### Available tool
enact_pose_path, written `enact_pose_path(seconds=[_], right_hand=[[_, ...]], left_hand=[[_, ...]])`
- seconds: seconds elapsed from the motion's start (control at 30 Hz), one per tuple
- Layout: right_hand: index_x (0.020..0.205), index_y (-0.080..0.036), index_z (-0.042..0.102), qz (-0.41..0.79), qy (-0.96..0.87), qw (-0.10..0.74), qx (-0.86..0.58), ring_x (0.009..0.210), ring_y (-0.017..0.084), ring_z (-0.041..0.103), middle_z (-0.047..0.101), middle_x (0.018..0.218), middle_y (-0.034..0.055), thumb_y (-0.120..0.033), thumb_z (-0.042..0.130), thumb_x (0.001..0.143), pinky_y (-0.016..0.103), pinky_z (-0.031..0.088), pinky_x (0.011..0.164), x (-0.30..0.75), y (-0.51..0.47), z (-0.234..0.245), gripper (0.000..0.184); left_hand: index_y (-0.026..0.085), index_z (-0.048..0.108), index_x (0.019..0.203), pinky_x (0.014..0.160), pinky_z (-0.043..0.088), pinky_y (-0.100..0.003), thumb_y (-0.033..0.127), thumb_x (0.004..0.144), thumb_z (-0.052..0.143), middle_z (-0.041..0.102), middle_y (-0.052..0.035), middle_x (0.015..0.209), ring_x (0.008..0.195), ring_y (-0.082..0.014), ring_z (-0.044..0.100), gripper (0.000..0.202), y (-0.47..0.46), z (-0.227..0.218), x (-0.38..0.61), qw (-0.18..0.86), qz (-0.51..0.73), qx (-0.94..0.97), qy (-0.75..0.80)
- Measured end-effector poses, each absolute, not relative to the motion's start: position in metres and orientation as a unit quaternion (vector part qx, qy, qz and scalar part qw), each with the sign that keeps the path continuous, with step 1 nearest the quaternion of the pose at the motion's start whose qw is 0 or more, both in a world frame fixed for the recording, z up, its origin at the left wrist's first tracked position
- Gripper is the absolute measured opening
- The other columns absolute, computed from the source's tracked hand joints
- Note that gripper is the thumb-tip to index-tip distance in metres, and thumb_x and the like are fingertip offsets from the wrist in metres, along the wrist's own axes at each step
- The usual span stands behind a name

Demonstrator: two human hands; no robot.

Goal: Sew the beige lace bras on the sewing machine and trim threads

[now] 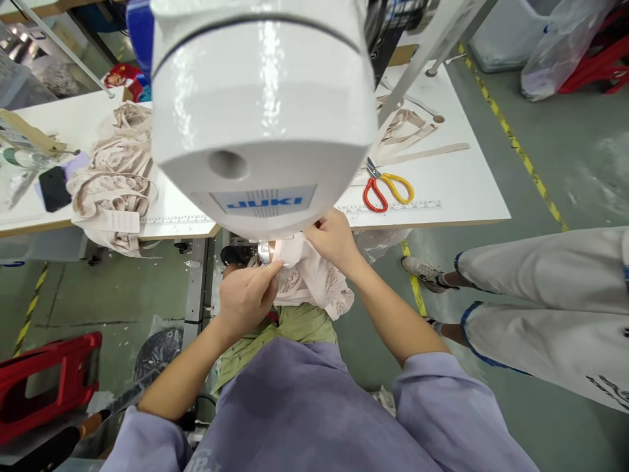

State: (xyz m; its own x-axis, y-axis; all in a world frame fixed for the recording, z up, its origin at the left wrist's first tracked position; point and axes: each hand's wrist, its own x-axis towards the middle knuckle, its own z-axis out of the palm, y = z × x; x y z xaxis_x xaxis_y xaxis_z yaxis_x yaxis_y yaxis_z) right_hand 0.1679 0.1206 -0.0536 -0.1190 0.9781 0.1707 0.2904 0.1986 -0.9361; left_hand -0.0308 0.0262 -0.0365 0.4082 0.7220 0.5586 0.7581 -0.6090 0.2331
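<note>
A white sewing machine head [265,98] fills the top middle of the view. Below its front edge, a pale beige lace garment [314,275] hangs down over my lap. My left hand [248,295] pinches the garment's edge between thumb and forefinger, close to the machine's metal part [264,252]. On the other side, my right hand [334,239] grips the fabric's upper edge, its fingertips partly hidden beneath the machine head. The needle area is hidden from view.
Scissors [388,190] with red and yellow handles lie on the white table [462,190] at right, near beige straps [407,131]. At left are piled beige garments [118,170] and a black phone [55,189]. A person's legs [545,275] stand at right; a red stool [54,380] is lower left.
</note>
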Motion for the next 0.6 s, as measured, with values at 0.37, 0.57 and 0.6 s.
enact_pose_path(seconds=[0.37,0.57,0.6], right_hand=[[0.093,-0.022,0.052,0.678,-0.33,0.468,-0.461,0.062,0.012,0.053,0.056,0.075,-0.003,-0.057,0.066,0.082,0.023,0.047,0.059,0.149,0.056,-0.072,0.04],[0.096,-0.022,0.056,0.678,-0.336,0.463,-0.461,0.065,0.013,0.058,0.061,0.081,-0.0005,-0.053,0.07,0.083,0.024,0.05,0.06,0.149,0.015,-0.078,0.036],[0.097,-0.023,0.058,0.669,-0.348,0.469,-0.46,0.066,0.013,0.058,0.061,0.081,-0.0005,-0.053,0.069,0.084,0.024,0.05,0.06,0.149,0.008,-0.078,0.035]], left_hand=[[0.017,0.075,0.103,0.052,0.047,-0.022,0.03,0.098,0.054,0.078,-0.0073,0.09,0.066,-0.0151,0.068,0.025,0.009,-0.02,-0.049,-0.271,-0.349,-0.689,-0.575],[0.018,0.07,0.115,0.068,0.054,-0.027,0.036,0.098,0.057,0.075,-0.009,0.103,0.087,-0.02,0.07,0.028,-0.005,-0.02,-0.054,-0.27,-0.285,-0.733,-0.556],[0.017,0.067,0.119,0.078,0.055,-0.032,0.038,0.096,0.061,0.074,-0.0102,0.109,0.096,-0.0225,0.069,0.032,-0.007,-0.021,-0.052,-0.252,-0.28,-0.756,-0.535]])
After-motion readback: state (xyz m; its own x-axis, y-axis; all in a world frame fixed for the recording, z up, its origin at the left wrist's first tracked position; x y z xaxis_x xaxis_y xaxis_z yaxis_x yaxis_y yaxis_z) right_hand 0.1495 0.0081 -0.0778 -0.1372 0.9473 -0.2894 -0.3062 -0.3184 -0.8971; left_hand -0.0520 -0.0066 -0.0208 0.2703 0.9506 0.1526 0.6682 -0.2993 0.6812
